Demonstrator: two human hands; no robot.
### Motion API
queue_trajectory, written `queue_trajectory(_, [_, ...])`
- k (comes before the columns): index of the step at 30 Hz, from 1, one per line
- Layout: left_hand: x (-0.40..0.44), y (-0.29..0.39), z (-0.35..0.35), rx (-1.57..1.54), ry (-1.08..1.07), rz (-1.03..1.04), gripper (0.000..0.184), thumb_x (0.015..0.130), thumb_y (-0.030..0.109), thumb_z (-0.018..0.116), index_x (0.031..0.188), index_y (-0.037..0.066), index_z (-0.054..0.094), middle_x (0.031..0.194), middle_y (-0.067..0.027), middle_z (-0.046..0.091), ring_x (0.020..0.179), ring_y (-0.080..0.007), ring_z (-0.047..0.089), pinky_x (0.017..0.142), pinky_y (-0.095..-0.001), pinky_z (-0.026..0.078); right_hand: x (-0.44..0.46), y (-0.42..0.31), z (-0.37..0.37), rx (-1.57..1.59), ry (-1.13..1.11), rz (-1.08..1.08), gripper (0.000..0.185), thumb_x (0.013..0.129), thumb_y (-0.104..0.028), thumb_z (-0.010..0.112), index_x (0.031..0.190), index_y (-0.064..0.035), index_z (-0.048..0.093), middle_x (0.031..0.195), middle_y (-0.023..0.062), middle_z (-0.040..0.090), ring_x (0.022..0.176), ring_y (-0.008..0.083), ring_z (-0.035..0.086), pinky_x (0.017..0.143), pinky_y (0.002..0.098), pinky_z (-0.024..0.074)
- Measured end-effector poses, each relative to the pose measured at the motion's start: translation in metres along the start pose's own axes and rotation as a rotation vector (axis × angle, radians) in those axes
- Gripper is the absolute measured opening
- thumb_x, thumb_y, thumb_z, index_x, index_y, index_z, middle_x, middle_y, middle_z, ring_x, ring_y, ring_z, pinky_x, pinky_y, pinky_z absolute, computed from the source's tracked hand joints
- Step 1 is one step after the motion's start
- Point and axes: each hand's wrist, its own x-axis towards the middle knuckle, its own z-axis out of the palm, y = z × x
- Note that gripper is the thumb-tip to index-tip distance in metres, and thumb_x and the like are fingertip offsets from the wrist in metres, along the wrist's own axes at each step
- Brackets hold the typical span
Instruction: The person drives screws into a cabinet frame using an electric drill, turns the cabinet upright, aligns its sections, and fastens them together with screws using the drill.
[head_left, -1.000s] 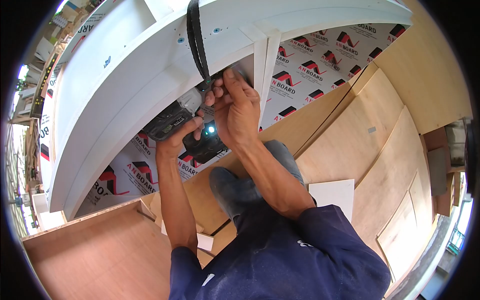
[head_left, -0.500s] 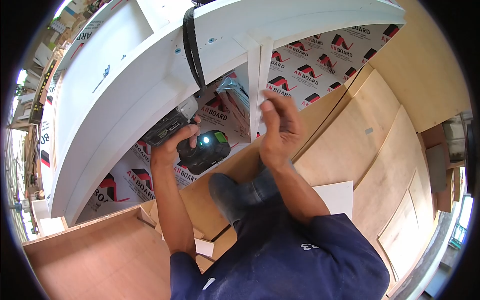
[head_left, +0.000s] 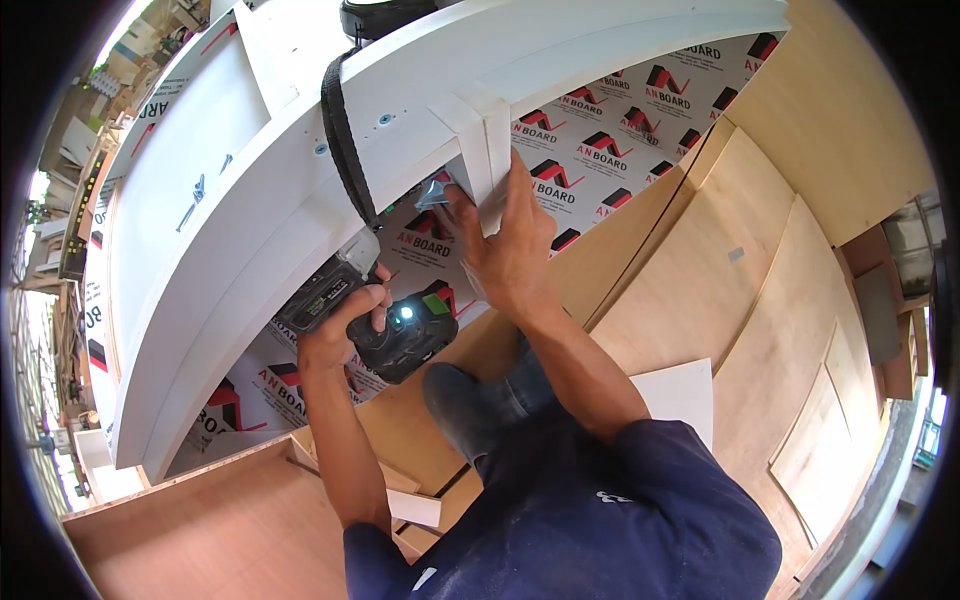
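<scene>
My left hand is wrapped round the handle of a black cordless drill. A small white light glows on the drill, beside a green patch. Its front end points up under the rim of a white curved frame, near a hanging black strap. My right hand straddles a white upright of that frame, thumb on one side and fingers on the other. Near the thumb shows a bit of clear bluish plastic inside the frame.
Several loose screws lie on the white panel at left. Printed white board backs the frame. Large plywood sheets are on the right, and an open wooden box stands at lower left. A white offcut lies near my right elbow.
My right hand has moved up and left from open air onto the white upright. The drill stays in my left hand, in nearly the same place. The view has shifted slightly.
</scene>
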Motion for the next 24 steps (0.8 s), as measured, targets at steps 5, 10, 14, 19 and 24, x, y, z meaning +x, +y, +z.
queue_trajectory(5, [0.001, 0.001, 0.000, 0.027, 0.004, -0.017, 0.024, 0.077, 0.005, 0.068, 0.099, -0.003, 0.064, 0.075, -0.0130, 0.061, 0.055, -0.0184, 0.055, 0.053, -0.0283, 0.044, 0.005, 0.004, -0.008, -0.008, -0.085, -0.026, 0.067, 0.081, -0.006, 0.074, 0.136, 0.0121, 0.041, 0.110, 0.0291, 0.066, 0.081, 0.0380, 0.071, 0.063, 0.0397, 0.0570])
queue_trajectory(10, [-0.001, -0.001, -0.002, -0.013, -0.019, 0.008, 0.025, 0.075, 0.001, 0.069, 0.098, -0.005, 0.065, 0.082, -0.0131, 0.064, 0.057, -0.0185, 0.058, 0.051, -0.0284, 0.046, 0.004, 0.008, -0.002, -0.039, -0.008, -0.123, 0.071, 0.083, -0.010, 0.075, 0.138, 0.0165, 0.038, 0.103, 0.0298, 0.067, 0.076, 0.0360, 0.072, 0.059, 0.0381, 0.0565])
queue_trajectory(14, [0.000, -0.004, -0.001, -0.048, -0.046, 0.018, 0.025, 0.074, 0.001, 0.069, 0.098, -0.005, 0.065, 0.082, -0.0133, 0.064, 0.056, -0.0186, 0.058, 0.050, -0.0286, 0.046, 0.005, 0.008, -0.008, -0.089, -0.037, -0.181, 0.076, 0.080, -0.007, 0.075, 0.138, 0.0213, 0.035, 0.113, 0.0300, 0.066, 0.078, 0.0331, 0.073, 0.056, 0.0336, 0.0567])
queue_trajectory(19, [-0.002, -0.001, 0.005, 0.032, -0.005, 0.031, 0.022, 0.075, 0.008, 0.068, 0.095, -0.002, 0.064, 0.071, -0.0119, 0.060, 0.052, -0.0181, 0.053, 0.051, -0.0277, 0.043, 0.006, 0.010, -0.009, -0.071, -0.067, -0.187, 0.075, 0.081, -0.007, 0.075, 0.137, 0.0221, 0.034, 0.113, 0.0305, 0.066, 0.079, 0.0334, 0.073, 0.054, 0.0338, 0.0566])
queue_trajectory(24, [-0.002, -0.002, 0.004, -0.008, -0.005, 0.023, 0.023, 0.073, 0.004, 0.070, 0.094, -0.005, 0.065, 0.074, -0.0122, 0.062, 0.055, -0.0184, 0.056, 0.049, -0.0281, 0.044, 0.004, 0.012, -0.005, -0.142, -0.015, -0.263, 0.074, 0.082, -0.006, 0.073, 0.137, 0.0236, 0.033, 0.110, 0.0344, 0.064, 0.078, 0.0365, 0.072, 0.054, 0.0359, 0.0578])
